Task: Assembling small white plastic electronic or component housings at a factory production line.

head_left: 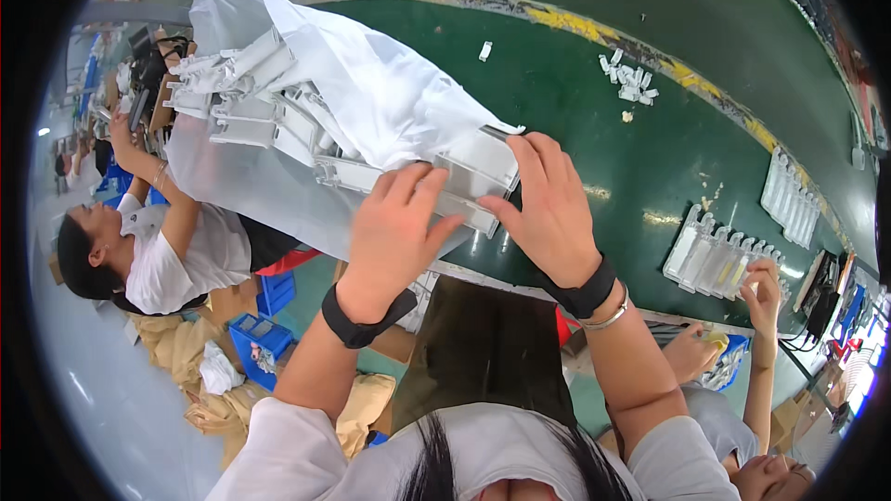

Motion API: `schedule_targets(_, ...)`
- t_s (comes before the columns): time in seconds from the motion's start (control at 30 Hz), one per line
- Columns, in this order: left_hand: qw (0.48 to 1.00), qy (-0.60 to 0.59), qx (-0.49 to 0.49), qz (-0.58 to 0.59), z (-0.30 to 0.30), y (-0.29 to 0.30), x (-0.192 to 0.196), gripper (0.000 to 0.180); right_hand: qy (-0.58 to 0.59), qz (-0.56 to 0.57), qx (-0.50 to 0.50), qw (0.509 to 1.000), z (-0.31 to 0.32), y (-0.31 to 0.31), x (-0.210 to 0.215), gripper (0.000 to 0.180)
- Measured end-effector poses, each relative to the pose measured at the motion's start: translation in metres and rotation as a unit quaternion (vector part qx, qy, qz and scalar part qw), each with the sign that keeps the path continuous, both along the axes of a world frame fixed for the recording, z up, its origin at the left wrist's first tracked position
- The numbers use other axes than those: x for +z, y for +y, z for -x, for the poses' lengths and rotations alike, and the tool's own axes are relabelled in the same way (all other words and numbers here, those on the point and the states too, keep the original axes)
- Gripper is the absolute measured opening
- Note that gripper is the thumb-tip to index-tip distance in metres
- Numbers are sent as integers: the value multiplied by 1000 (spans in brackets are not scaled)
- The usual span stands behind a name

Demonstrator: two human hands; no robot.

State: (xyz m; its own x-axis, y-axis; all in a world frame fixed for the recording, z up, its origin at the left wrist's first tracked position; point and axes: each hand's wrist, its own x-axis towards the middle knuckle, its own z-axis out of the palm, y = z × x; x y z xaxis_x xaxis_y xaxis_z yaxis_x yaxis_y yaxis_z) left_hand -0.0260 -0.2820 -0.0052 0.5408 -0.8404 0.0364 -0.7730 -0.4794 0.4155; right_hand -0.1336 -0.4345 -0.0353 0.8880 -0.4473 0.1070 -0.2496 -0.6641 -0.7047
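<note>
A translucent white plastic bag (357, 51) lies on the table, its mouth spread around many long white plastic housings (246, 121). My left hand (394, 227) rests at the bag's near edge, fingers bent forward and thumb apart, slightly blurred. Beside it, a pair of white plastic housings (478, 162) sticks out from under the film. At their right end is my right hand (555, 209), its fingers on the far corner and its thumb on the near side, gripping the end. The film hides part of the housings.
Small white pieces (633, 82) lie in a pile on the green table (575, 111), with one loose piece (485, 51). Rows of white housings (715, 255) stand at right, near a co-worker's hand (763, 295). Another person (176, 241) works at left. Blue bins (260, 339) sit below.
</note>
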Motion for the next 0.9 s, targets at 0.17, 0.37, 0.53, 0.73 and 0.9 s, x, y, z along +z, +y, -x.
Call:
schedule_targets(0.17,993,-86,-82,-18,1,9,-19,31,6,32,17,999,5,3,-3,57)
schedule_targets(0.37,980,-145,-132,32,11,11,-4,26,-46,-15,-106,993,63,-3,10,53)
schedule_targets(0.53,962,-107,-242,69,42,-20,28,17,54,-37,-337,939,109,6,-10,45)
schedule_targets(0.73,942,-75,-327,-28,71,-86,-12,22,79,-58,-359,928,118,11,-19,52)
schedule_targets(0.9,966,-32,-253,32,80,-61,-22,26,38,37,-200,978,134,5,-12,49)
